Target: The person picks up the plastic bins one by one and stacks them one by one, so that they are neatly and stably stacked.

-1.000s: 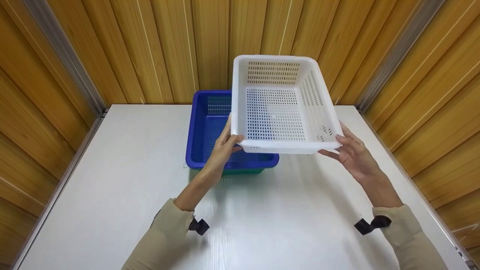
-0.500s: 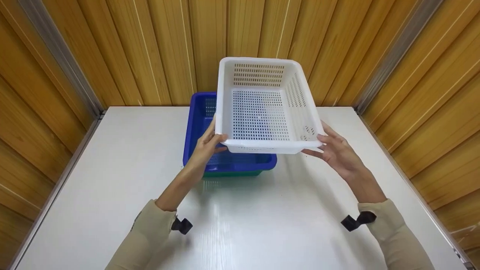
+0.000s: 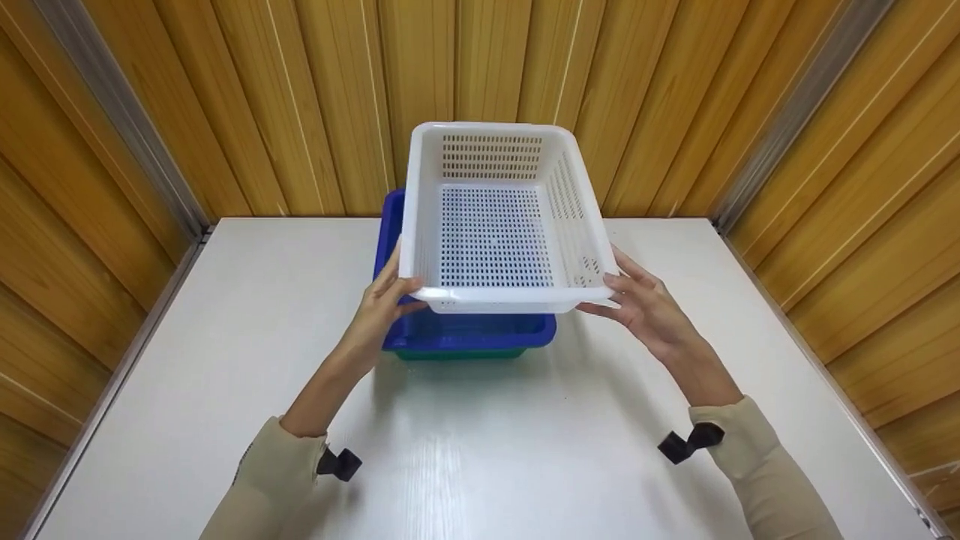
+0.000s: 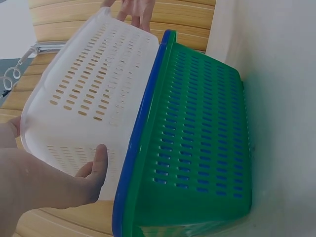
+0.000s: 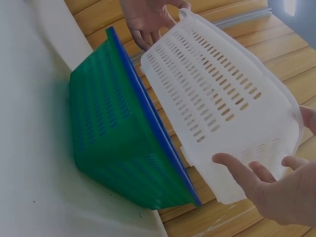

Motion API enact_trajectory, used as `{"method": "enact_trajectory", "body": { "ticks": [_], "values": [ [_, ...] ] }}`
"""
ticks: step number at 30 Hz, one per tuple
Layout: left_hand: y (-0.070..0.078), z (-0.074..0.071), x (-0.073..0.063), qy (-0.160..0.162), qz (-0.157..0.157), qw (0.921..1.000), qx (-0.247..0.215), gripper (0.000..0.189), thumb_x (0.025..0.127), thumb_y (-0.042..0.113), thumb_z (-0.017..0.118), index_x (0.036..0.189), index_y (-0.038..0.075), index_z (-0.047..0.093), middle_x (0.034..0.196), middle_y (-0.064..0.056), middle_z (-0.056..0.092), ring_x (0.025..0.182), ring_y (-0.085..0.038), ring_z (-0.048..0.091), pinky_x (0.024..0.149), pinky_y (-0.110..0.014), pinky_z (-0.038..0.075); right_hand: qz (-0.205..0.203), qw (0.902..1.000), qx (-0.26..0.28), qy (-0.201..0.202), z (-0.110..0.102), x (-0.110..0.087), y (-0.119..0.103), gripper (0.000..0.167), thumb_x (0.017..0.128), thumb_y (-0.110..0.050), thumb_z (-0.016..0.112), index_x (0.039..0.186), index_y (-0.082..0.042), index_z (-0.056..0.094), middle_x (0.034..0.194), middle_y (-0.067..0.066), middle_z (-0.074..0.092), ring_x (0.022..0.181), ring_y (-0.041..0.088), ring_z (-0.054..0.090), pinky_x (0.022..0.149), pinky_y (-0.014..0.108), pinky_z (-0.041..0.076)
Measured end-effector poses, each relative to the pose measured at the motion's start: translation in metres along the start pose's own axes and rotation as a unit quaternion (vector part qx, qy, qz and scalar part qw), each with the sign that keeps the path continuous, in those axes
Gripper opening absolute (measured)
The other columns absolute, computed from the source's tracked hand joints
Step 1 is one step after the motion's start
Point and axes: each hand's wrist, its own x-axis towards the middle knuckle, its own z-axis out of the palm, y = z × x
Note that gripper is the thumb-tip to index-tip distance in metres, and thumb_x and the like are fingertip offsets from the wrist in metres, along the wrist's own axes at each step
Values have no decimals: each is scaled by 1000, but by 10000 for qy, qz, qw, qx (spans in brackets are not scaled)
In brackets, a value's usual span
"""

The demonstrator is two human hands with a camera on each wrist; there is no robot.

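Note:
A white perforated plastic basket (image 3: 495, 294) is held up in both hands, its near side lower than its far side in the head view. My left hand (image 3: 379, 311) grips its near left corner, thumb over the rim and fingers under it. At the near right corner, my right hand (image 3: 649, 311) holds the rim the same way. Below the white basket, a blue basket (image 3: 480, 339) sits nested in a green basket (image 4: 197, 128) on the table. The white basket hides most of the blue one's inside from the head camera.
The white table (image 3: 262, 360) reaches to wood-patterned walls (image 3: 337, 97) at the back and both sides. Metal strips (image 3: 124, 112) run up the wall corners. A black wrist strap (image 3: 339, 463) is on each sleeve.
Both hands have carried the white basket leftward and slightly down, from overlapping the right part of the blue basket to over most of it. The nested baskets have stayed put.

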Motion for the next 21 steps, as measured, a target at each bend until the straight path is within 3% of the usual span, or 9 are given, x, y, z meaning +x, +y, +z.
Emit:
{"method": "enact_trajectory", "body": {
  "ticks": [12,21],
  "values": [
    [-10,-12,-5,1,-105,9999,-49,70,105,25,49,163,44,14,171,6,19,151,-26,36,121,-50,38,88,9998,96,161,7,6,11,58,104,-6,52,159,-18,38,164,19,35,143,49,42,104,55,52],
    [-10,-22,-8,63,-233,9997,98,69,106,27,51,163,41,15,171,2,22,151,-28,37,119,-50,40,197,9997,-82,133,10,10,19,59,105,-10,53,160,-21,36,162,13,41,141,42,49,107,57,49]
  ]
}}
